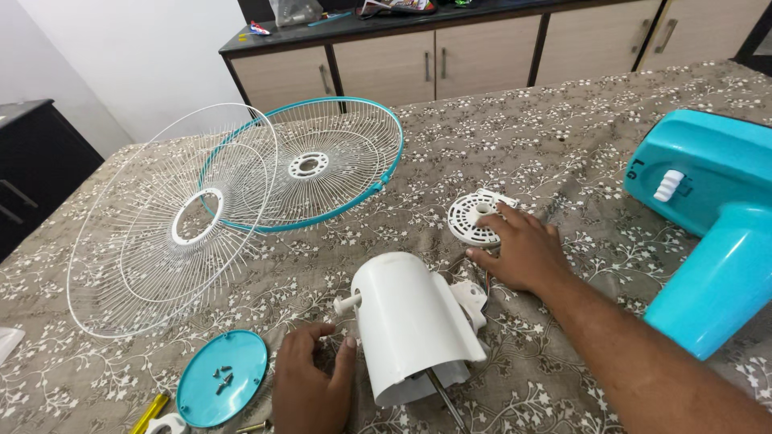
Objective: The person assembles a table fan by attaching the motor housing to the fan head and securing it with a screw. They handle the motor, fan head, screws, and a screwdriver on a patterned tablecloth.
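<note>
Taking the white motor housing as the landmark: just left of it the left hand blocks the cloth, and beyond that lies the teal round cap with loose screws on it. Farther left, the two wire fan guards overlap and fill that side. Just right of the housing, the right hand and the small white slotted disc crowd the way. Far right stands the teal fan base, a tall barrier. Behind the housing, between guards and base, open patterned tablecloth runs clear back to the cabinets.
</note>
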